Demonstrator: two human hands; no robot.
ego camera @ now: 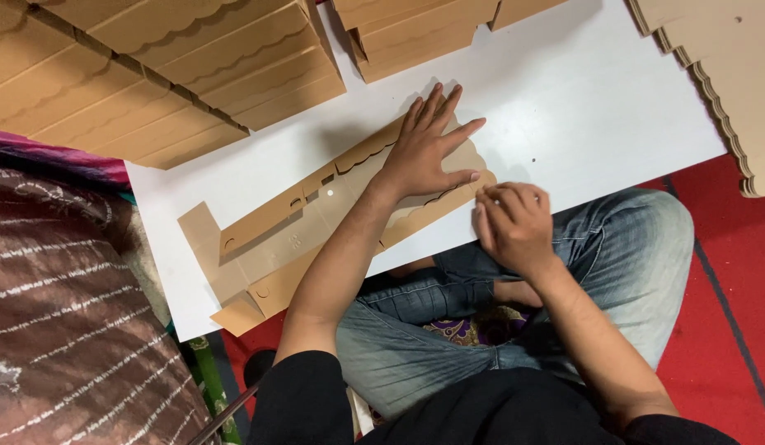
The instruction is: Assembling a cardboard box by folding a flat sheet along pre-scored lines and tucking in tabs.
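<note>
A flat brown cardboard box blank (271,239) with scalloped edges lies on a white board (564,91) across my lap. My left hand (428,148) presses flat on its right part, fingers spread. My right hand (514,222) curls at the board's near edge, its fingers closed on the blank's right flap, by my left thumb.
Stacks of folded cardboard blanks (152,74) sit at the upper left and top centre (407,33); another stack (720,82) lies at the upper right. A striped dark cloth (61,313) is at the left. Red carpet (729,272) shows at the right, under my jeans (630,255).
</note>
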